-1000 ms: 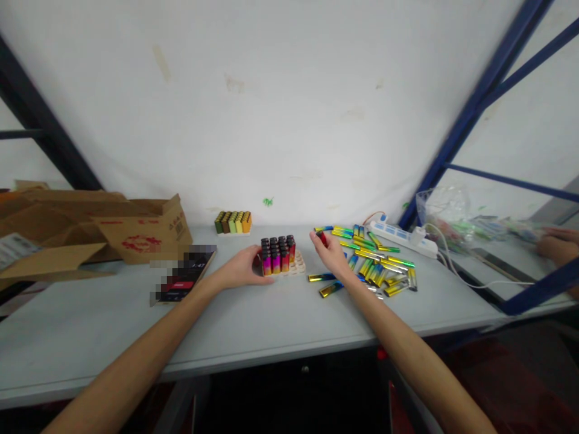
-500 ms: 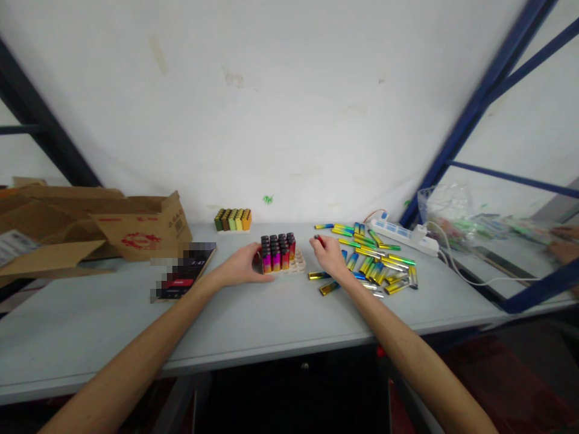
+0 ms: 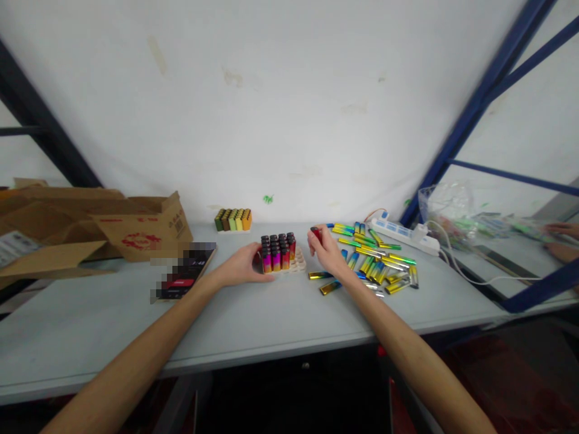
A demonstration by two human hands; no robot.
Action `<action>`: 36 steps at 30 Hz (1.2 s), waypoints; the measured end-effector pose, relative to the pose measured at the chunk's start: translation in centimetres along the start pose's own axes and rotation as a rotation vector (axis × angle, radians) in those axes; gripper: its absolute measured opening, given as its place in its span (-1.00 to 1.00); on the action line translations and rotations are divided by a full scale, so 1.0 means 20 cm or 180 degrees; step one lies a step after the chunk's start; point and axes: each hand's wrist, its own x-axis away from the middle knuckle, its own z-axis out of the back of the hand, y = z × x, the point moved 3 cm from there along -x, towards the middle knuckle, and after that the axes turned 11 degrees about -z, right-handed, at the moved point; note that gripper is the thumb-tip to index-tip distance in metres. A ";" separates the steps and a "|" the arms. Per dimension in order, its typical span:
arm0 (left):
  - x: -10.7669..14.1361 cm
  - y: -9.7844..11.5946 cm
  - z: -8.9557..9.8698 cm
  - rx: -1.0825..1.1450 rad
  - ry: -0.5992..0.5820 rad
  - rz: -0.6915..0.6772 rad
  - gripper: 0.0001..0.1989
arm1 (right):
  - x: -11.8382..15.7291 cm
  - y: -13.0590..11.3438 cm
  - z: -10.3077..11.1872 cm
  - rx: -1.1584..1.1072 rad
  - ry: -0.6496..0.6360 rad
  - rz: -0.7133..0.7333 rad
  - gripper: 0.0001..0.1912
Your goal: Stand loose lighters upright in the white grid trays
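At the near side runs the front edge of the long pale grey table (image 3: 235,325); both forearms reach over it, so the hands come to the work from the front. The left hand (image 3: 240,265) clasps the left end of a flat off-white tray with round holes (image 3: 299,265), its thumb along the near side and its fingers around toward the far side, probably so that the tray does not slide. In this tray stand upright lighters with black tops and pink-to-orange bodies (image 3: 277,258), close together at the left, while the right holes are open. The holes seem to be what keeps them straight.

To the right of the tray and apart from it, the right hand (image 3: 329,250) has its fingers closed together on a small red piece with a dark top (image 3: 316,231), raised above the table, maybe for easy turning. Shiny yellow, blue and green flat pieces (image 3: 379,271) lie loosely near this hand, within easy reach, I think.

Far left, a dark flat device with a lit screen (image 3: 199,262) is beside an open brown cardboard box (image 3: 140,235). Farther, near the wall, stands a compact block of green, yellow and orange pieces (image 3: 233,221), perhaps put there to be out of the way. The white power strip (image 3: 398,232) is also at the back.
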 end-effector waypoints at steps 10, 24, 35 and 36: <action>0.00 -0.03 -0.01 0.0132 0.0037 -0.0084 -0.24 | 0.00 -0.04 0.00 0.0263 -0.0289 0.0377 -0.54; 0.00 -0.02 -0.01 -0.0061 0.0001 -0.0100 -0.26 | 0.01 -0.05 -0.04 0.1015 -0.0743 0.0839 -0.69; -0.01 -0.03 -0.01 -0.0462 -0.0157 -0.0062 -0.25 | 0.05 -0.09 -0.08 0.2313 -0.0494 0.0963 -0.74; 0.00 -0.03 -0.01 -0.0426 -0.0157 -0.0057 -0.25 | 0.05 -0.08 -0.07 0.2262 -0.0576 0.0957 -0.73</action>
